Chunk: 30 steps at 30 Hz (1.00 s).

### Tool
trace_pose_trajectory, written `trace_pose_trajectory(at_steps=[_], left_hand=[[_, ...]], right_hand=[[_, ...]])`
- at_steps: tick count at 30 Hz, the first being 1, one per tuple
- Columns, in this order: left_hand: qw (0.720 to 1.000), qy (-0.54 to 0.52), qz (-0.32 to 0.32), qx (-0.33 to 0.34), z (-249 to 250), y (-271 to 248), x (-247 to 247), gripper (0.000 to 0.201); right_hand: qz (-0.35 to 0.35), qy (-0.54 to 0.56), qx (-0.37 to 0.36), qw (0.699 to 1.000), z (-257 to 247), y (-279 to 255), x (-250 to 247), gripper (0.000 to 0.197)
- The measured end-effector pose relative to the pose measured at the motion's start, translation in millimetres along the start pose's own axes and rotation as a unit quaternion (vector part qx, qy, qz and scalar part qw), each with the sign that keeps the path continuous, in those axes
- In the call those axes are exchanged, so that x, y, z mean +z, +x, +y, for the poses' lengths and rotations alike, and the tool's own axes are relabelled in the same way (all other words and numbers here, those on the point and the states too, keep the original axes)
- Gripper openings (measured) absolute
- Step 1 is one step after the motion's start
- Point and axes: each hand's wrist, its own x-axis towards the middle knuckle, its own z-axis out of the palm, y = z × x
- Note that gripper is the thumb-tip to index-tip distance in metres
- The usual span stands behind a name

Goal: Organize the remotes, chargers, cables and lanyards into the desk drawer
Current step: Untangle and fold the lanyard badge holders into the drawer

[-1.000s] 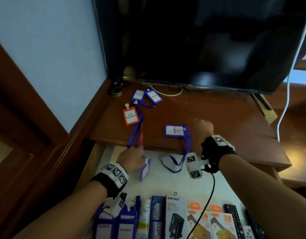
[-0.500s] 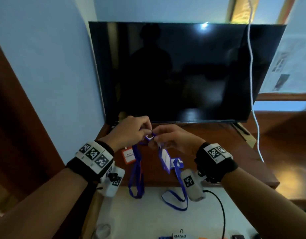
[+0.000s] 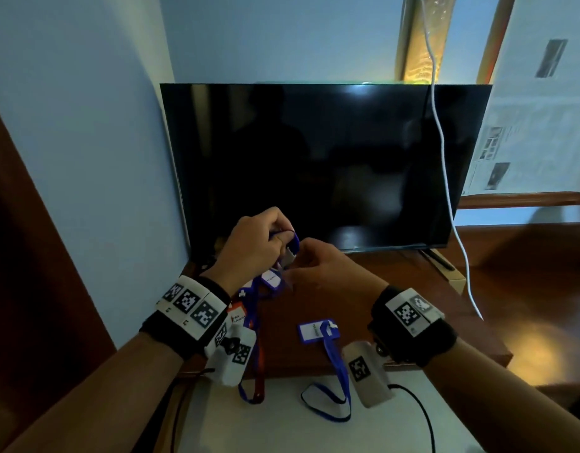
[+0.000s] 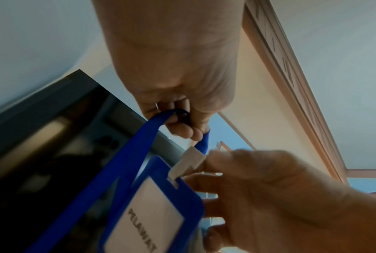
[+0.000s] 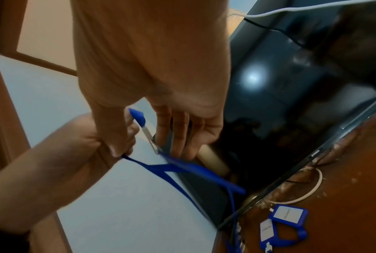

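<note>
My left hand [image 3: 282, 238] is raised in front of the TV and grips the folded blue strap [image 4: 126, 154] of a lanyard. A white clip [image 4: 189, 164] joins the strap to a blue badge holder [image 4: 154, 214], which hangs below. My right hand [image 3: 298, 266] pinches this lanyard at the clip, thumb on one side and fingers [image 5: 178, 137] on the other. Another blue lanyard's badge [image 3: 314, 331] lies on the desk [image 3: 412, 289], its strap hanging into the open drawer [image 3: 298, 433]. An orange badge [image 3: 238, 315] lies by my left wrist.
A black TV [image 3: 314, 158] stands at the back of the desk, with a white cable [image 3: 445, 165] hanging across its right side. Two more blue badges [image 5: 287, 216] lie near the TV's foot. The wall is close on the left.
A second ago my hands were apart at the desk's front edge. They have come together, taken up one blue lanyard and lifted it in front of the TV. The head view has tilted up.
</note>
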Motion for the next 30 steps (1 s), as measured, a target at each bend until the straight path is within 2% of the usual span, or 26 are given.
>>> trace_pose_trajectory(at_steps=[4,7,10,13,15,17,18,21,23,26,30], left_hand=[[1.0,0.012,0.008,0.012,12.7,4.3,-2.5,0.005],[1.0,0.026,0.012,0.004,9.3,3.9,-6.1,0.005],[0.999,0.032,0.012,-0.028,-7.8,-0.1,-7.3,0.004],[0.995,0.061,0.041,-0.066,-22.8,-11.3,-2.1,0.017],[0.997,0.036,0.053,-0.046,-21.7,-21.0,2.6,0.019],[0.999,-0.022,0.028,-0.029,-13.3,-30.0,8.3,0.01],[0.998,-0.041,0.001,-0.041,-9.1,-33.4,11.7,0.01],[0.981,-0.125,-0.087,-0.123,-0.5,-38.8,19.0,0.037],[0.965,-0.199,-0.098,-0.143,2.5,-41.0,19.2,0.045],[0.955,-0.234,-0.111,-0.145,8.4,-47.2,16.4,0.02],[0.946,-0.245,-0.162,-0.139,12.5,-56.0,17.4,0.025]], right_hand=[[0.067,-0.011,-0.008,0.998,5.9,2.2,7.6,0.025],[0.057,-0.022,-0.012,0.998,6.8,-3.5,6.6,0.019],[0.047,-0.013,0.001,0.999,8.5,-9.9,7.0,0.023],[0.059,0.053,0.038,0.996,12.2,-12.9,10.1,0.022],[0.076,0.114,0.058,0.989,13.6,-13.7,11.1,0.022],[0.088,0.149,0.066,0.983,12.8,-14.6,12.4,0.021],[0.088,0.169,0.062,0.98,12.5,-14.5,13.4,0.018],[0.092,0.22,0.045,0.97,6.0,-15.7,16.8,0.014],[0.095,0.244,0.039,0.964,4.3,-15.8,19.3,0.012],[0.101,0.27,0.054,0.956,6.2,-18.3,23.9,0.008],[0.114,0.272,0.085,0.952,10.5,-23.1,30.6,0.028]])
